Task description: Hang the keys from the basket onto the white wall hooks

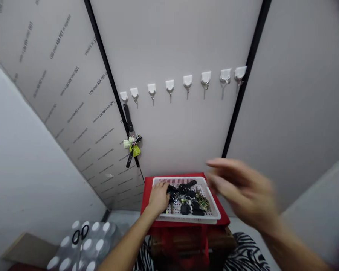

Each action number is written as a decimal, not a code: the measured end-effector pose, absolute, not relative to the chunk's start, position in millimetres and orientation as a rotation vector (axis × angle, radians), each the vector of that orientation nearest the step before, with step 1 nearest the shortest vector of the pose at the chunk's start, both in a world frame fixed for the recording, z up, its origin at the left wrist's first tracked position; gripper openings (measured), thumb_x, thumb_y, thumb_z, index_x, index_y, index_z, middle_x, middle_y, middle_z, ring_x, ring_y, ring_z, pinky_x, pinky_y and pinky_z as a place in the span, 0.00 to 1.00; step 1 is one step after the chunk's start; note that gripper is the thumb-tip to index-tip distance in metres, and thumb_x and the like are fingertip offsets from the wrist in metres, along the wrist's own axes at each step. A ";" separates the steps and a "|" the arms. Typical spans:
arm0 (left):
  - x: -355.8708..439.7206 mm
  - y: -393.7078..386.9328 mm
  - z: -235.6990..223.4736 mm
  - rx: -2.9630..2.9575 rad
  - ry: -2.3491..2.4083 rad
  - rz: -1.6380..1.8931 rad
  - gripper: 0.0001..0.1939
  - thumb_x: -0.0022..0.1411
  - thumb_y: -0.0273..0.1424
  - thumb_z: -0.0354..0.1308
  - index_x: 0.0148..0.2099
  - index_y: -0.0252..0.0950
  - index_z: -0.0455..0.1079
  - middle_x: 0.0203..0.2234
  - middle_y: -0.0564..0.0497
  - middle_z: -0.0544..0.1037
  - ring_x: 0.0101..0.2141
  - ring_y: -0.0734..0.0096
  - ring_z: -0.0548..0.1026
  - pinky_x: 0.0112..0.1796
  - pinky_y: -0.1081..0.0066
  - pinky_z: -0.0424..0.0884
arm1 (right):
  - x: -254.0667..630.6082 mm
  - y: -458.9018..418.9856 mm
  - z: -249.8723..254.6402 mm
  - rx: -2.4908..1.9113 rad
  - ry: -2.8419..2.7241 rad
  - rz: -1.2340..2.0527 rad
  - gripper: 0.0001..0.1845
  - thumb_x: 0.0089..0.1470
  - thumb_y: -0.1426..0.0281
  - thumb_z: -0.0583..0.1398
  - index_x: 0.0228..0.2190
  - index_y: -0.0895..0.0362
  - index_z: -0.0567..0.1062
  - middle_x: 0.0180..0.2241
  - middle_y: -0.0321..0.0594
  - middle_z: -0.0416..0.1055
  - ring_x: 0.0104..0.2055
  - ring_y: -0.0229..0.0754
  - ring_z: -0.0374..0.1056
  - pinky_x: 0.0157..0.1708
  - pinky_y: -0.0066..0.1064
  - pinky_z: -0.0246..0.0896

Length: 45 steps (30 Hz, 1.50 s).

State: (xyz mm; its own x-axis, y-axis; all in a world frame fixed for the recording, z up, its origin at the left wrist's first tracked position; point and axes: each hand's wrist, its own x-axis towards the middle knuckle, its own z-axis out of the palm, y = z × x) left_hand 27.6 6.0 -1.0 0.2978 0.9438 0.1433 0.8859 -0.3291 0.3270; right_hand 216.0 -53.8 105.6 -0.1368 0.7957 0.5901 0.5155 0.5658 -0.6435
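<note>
My left hand (159, 197) reaches over the left side of a white plastic basket (216, 210). Its fingers curl down at a dark bunch of keychains (173, 191); what exactly lies under them is hidden. Inside the basket are several black key fobs and straps, metal rings, and a round green-and-gold keychain (203, 203). Blurred by motion, my right hand (240, 188) is in the air right of the basket, thumb and fingers apart, with nothing visible between them. On the leftmost wall hook (124, 96) hangs a keychain (134, 145) with a black strap and a yellow-green charm.
A row of several white hooks (170, 86) runs across the grey wall panel. The basket stands on a red bag (147, 188), over a brown wooden-looking piece (220, 241). At the lower left, scissors (80, 233) lie on packed bottles (87, 244) with white caps.
</note>
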 end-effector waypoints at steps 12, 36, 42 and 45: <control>28.4 8.0 -0.3 2.430 1.757 0.252 0.19 0.48 0.31 0.44 0.45 0.34 0.55 0.36 0.46 0.66 0.38 0.65 0.62 0.38 0.69 0.56 | 195.4 13.9 3.4 -1.945 -2.212 0.066 0.13 0.39 0.76 0.49 0.29 0.60 0.69 0.33 0.45 0.60 0.37 0.42 0.56 0.35 0.27 0.50; 30.2 11.9 12.3 2.019 1.259 0.893 0.16 0.48 0.30 0.45 0.41 0.35 0.60 0.38 0.49 0.67 0.39 0.72 0.62 0.41 0.72 0.56 | 188.3 16.4 79.7 -1.307 -1.742 1.065 0.10 0.35 0.66 0.54 0.20 0.62 0.66 0.16 0.31 0.61 0.18 0.29 0.55 0.20 0.22 0.49; 34.6 22.2 43.3 1.638 0.974 1.075 0.11 0.47 0.30 0.46 0.32 0.32 0.66 0.25 0.51 0.71 0.28 0.75 0.66 0.33 0.74 0.61 | 166.4 23.4 120.5 -1.196 -1.701 1.064 0.09 0.34 0.67 0.56 0.19 0.62 0.65 0.15 0.31 0.61 0.17 0.28 0.56 0.20 0.23 0.52; 31.1 28.4 63.8 1.460 0.887 1.145 0.11 0.46 0.30 0.48 0.31 0.30 0.66 0.20 0.52 0.69 0.22 0.79 0.64 0.29 0.76 0.61 | 153.7 32.3 141.8 -1.120 -1.657 1.003 0.09 0.33 0.68 0.56 0.20 0.62 0.64 0.15 0.30 0.61 0.16 0.28 0.56 0.20 0.23 0.53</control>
